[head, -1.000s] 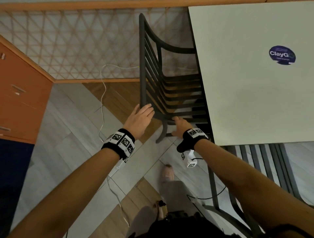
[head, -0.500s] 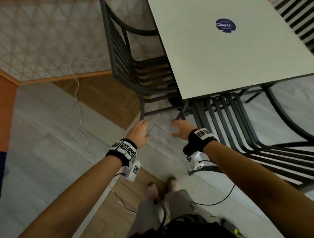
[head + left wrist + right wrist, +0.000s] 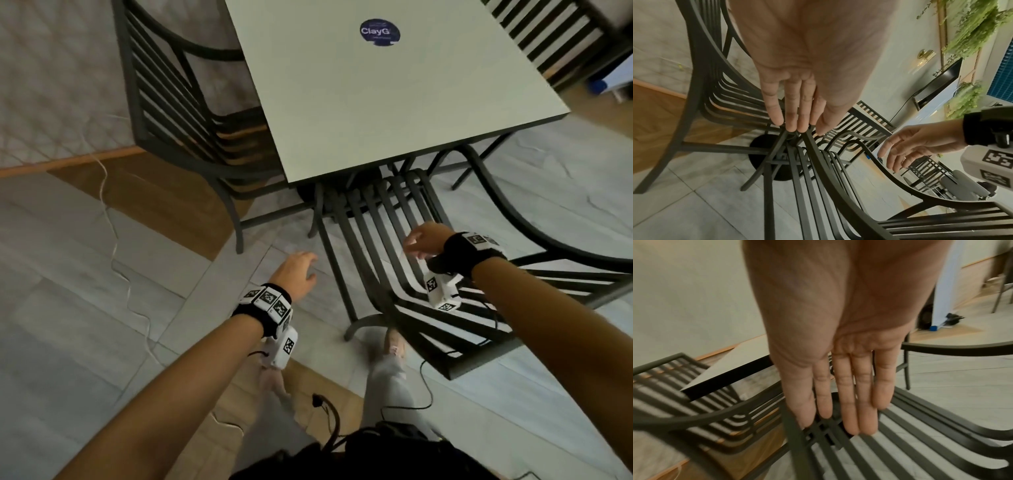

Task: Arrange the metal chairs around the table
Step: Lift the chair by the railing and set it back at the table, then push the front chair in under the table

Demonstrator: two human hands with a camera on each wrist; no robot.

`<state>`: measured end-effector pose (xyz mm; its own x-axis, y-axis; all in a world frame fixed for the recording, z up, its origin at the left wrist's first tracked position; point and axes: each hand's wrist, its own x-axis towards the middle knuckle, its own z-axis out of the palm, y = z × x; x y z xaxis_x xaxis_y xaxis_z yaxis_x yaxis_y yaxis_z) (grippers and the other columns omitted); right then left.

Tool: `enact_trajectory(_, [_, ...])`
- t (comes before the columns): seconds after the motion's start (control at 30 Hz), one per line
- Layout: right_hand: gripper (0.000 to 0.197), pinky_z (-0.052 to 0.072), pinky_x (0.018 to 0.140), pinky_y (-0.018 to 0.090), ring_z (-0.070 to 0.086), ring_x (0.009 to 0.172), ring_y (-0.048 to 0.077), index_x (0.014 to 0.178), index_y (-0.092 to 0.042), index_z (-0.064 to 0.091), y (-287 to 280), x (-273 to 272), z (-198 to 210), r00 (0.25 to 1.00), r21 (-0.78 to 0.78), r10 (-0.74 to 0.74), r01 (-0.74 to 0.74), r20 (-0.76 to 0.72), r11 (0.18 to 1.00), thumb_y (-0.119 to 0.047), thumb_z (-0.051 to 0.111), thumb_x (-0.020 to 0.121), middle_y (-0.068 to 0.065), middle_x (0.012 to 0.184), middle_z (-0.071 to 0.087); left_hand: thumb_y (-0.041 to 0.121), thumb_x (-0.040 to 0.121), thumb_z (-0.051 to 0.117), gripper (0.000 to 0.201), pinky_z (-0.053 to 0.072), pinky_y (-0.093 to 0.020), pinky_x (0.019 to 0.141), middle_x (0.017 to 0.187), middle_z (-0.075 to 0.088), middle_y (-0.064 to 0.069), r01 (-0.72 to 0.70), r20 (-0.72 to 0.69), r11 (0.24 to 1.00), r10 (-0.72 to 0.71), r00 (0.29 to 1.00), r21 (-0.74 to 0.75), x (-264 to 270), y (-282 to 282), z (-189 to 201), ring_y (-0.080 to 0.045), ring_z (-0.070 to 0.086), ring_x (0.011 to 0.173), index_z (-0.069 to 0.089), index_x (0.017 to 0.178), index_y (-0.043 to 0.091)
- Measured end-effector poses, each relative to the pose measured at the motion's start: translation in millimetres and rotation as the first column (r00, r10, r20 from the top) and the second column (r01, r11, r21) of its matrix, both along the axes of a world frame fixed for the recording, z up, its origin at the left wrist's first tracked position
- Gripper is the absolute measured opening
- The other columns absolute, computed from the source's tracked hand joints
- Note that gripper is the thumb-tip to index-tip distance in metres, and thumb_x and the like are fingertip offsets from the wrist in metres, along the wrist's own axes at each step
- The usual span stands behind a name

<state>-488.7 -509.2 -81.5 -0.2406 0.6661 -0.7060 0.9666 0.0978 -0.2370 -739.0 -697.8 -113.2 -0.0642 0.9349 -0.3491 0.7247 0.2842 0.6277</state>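
Beside the near corner of the pale square-topped table [image 3: 394, 102], which is marked with a round dark blue sticker [image 3: 379, 32], two dark slatted metal chairs are being seen tucked partly under its edges: the left chair [image 3: 164, 102] is standing against the table's left side with its seat under the top, and the near chair [image 3: 421, 301] is lying lower in the view, its slats running out from beneath the near edge. The left hand [image 3: 296, 274] is being held over the grey tiled floor [image 3: 85, 291], fingers straight and close together, nothing being gripped; it is now apart from the left chair, whose frame was being touched a second ago. The right hand [image 3: 423, 240] is being held above the near chair's slats with fingers loosely extended and nothing grasped, whereas a second ago it was resting at the left chair's seat edge. Whether the slats are being touched cannot be told. A thin white cable [image 3: 113, 219] is trailing across the floor, and more of the near chair is being shown than before.
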Motion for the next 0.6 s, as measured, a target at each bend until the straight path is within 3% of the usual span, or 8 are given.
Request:
enact_trajectory(0.1, [0.030,0.050,0.097,0.041,0.066,0.102,0.029,0.109,-0.008,0.070,44.2,51.7,-9.9,0.998,0.020,-0.034,0.033,0.043,0.999,-0.024,0.069,0.084,0.013,0.109,0.071,0.007,0.088,0.061,0.035,0.049,-0.038,0.096,0.119,0.061,-0.016,-0.066,0.051,0.998,0.067,0.996,-0.022,48.5,18.7,-9.6,-0.029,0.059,0.110,0.056,0.122,0.003])
enact_trajectory(0.23, [0.035,0.047,0.100,0.040,0.061,0.112,0.035,0.112,-0.005,0.069,108.7,106.6,-29.2,0.997,0.079,-0.019,0.013,0.081,0.997,-0.024,0.071,0.082,0.015,0.120,0.066,0.009,0.088,0.063,0.035,0.048,-0.033,0.096,0.118,0.063,-0.016,-0.338,0.154,0.930,0.358,0.921,-0.144,109.0,45.7,-25.0,-0.028,0.060,0.110,0.057,0.121,0.002])
enact_trajectory(0.4, [0.040,0.042,0.104,0.040,0.053,0.122,0.037,0.119,-0.003,0.063,165.7,163.5,-51.3,0.993,0.139,-0.092,0.081,0.069,0.987,-0.018,0.070,0.083,0.020,0.130,0.059,0.019,0.090,0.062,0.055,0.039,-0.037,0.106,0.141,0.047,-0.020,-0.591,0.129,0.708,0.676,0.725,-0.386,167.5,74.8,-40.5,-0.032,0.048,0.128,0.041,0.137,-0.001])
enact_trajectory(0.5, [0.048,0.042,0.104,0.043,0.052,0.120,0.040,0.126,-0.002,0.056,193.7,195.4,-64.2,0.972,0.188,-0.235,0.230,0.007,0.955,-0.015,0.071,0.082,0.024,0.131,0.056,0.024,0.091,0.060,0.068,0.037,-0.039,0.108,0.149,0.035,-0.022,-0.624,0.081,0.576,0.766,0.638,-0.528,180.0,82.2,-53.8,-0.035,0.039,0.134,0.025,0.144,-0.001])
enact_trajectory(0.6, [0.049,0.048,0.096,0.047,0.058,0.109,0.044,0.123,0.006,0.055,212.0,226.6,-75.9,0.949,0.195,-0.314,0.303,0.030,0.933,-0.014,0.071,0.081,0.028,0.120,0.061,0.024,0.092,0.058,0.069,0.043,-0.042,0.106,0.149,0.034,-0.022,-0.612,0.086,0.462,0.836,0.542,-0.642,177.7,88.1,-68.1,-0.036,0.042,0.131,0.021,0.146,0.001])
